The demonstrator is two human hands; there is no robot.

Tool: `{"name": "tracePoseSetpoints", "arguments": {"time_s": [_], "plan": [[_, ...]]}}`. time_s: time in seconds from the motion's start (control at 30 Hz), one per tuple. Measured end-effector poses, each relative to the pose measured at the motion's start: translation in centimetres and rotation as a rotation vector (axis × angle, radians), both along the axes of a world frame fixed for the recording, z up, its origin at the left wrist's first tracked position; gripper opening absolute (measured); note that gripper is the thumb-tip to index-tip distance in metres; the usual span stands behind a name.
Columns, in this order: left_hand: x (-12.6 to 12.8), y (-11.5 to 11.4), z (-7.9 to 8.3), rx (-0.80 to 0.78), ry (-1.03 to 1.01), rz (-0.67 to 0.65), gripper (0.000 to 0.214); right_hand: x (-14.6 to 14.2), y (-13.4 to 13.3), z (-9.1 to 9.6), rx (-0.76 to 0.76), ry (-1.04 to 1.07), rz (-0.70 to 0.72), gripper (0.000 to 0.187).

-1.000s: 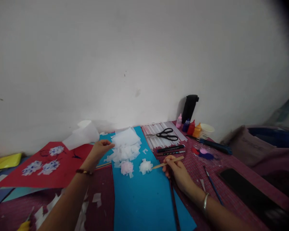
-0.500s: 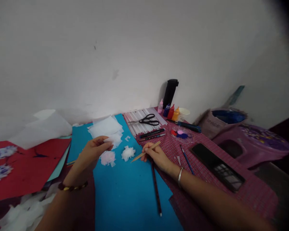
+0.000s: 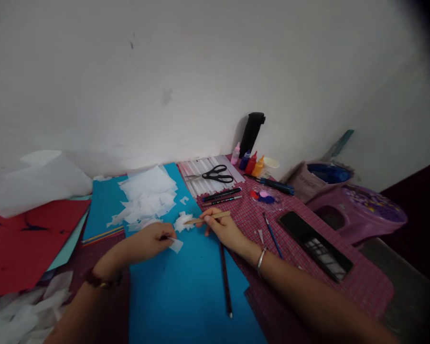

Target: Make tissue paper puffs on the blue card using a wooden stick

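Observation:
My left hand (image 3: 156,241) pinches a small piece of white tissue paper (image 3: 177,245) above the blue sheet (image 3: 186,291). In my right hand (image 3: 217,224) is a flat wooden stick (image 3: 221,215), held like a pen, its tip at the ragged white clump (image 3: 183,221) on the blue sheet. Whether that clump is glue or paper I cannot tell. Behind my left hand lies a pile of cut white tissue pieces (image 3: 148,191). A pale pinkish clump is mostly hidden by that hand. A dark pencil (image 3: 225,282) rests below my right hand.
Scissors (image 3: 217,174), pens (image 3: 222,195) and a box cutter (image 3: 275,185) lie behind my right hand. Paint bottles (image 3: 251,163) stand near the wall. A paint palette (image 3: 267,196), a paintbrush (image 3: 273,236) and a phone (image 3: 315,246) are at right; red paper (image 3: 32,248) is at left.
My left hand has moved right and toward me with the tissue piece, now covering most of the pinkish clump. The wooden stick's tip has shifted onto the white clump. The view has turned slightly.

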State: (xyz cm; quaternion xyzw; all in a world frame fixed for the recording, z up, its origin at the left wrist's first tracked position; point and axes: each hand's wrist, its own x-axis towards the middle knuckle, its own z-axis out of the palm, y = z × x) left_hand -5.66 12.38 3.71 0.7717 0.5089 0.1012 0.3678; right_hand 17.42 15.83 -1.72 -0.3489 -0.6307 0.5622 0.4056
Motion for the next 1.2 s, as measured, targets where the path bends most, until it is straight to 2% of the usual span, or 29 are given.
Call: {"name": "tracePoseSetpoints", "arguments": {"time_s": [0.23, 0.4, 0.53, 0.67, 1.0, 1.1, 1.2], "plan": [[2.0, 0.4, -1.8, 0.097, 0.054, 0.218, 0.019, 0.0, 0.2, 0.0, -0.014, 0.009, 0.008, 0.015], [2.7, 0.6, -2.6, 0.147, 0.052, 0.319, 0.014, 0.4, -0.5, 0.6, -0.056, 0.137, -0.055, 0.015], [2.7, 0.6, -2.8, 0.141, 0.033, 0.330, 0.013, 0.5, -1.4, 0.9, 0.012, 0.149, -0.035, 0.014], [2.7, 0.7, -3.0, 0.130, 0.025, 0.339, 0.015, 0.2, -1.5, 0.5, 0.077, 0.034, 0.012, 0.014], [2.9, 0.3, -3.4, 0.142, 0.065, 0.304, 0.033, 0.4, -1.6, 0.3, 0.234, -0.191, 0.011, 0.019], [3.1, 0.1, -3.3, 0.165, 0.061, 0.318, 0.040, 0.7, -2.0, 0.5, 0.350, -0.275, 0.039, 0.019], [3.0, 0.1, -3.5, 0.175, 0.038, 0.318, 0.043, 1.0, -2.3, 0.9, 0.523, -0.370, 0.130, 0.020]]}}
